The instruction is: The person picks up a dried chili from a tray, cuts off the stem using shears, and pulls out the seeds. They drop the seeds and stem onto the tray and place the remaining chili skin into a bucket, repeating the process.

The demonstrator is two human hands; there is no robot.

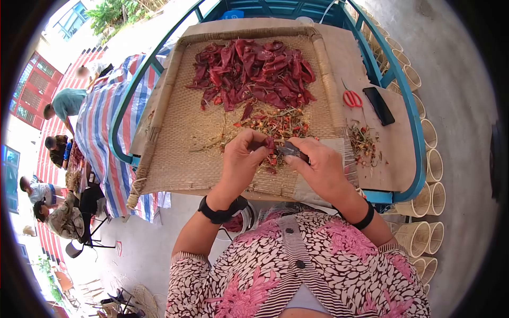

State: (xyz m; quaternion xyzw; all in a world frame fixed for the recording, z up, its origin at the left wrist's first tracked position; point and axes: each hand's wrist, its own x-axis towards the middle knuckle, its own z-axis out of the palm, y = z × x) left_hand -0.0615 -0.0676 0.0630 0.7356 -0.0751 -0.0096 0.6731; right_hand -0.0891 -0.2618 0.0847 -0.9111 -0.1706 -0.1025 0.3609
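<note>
the left hand [241,161] pinches a dried chili [270,143], fingers closed on it. the right hand [318,167] is clamped on a dark tool [292,152] whose tip meets the pod. the hands sit close together over the woven tray [175,132]. the chili lies between them, nearer the left; its long axis is unclear. just beyond are trimmings [275,124], farther off a chili heap [254,71].
</note>
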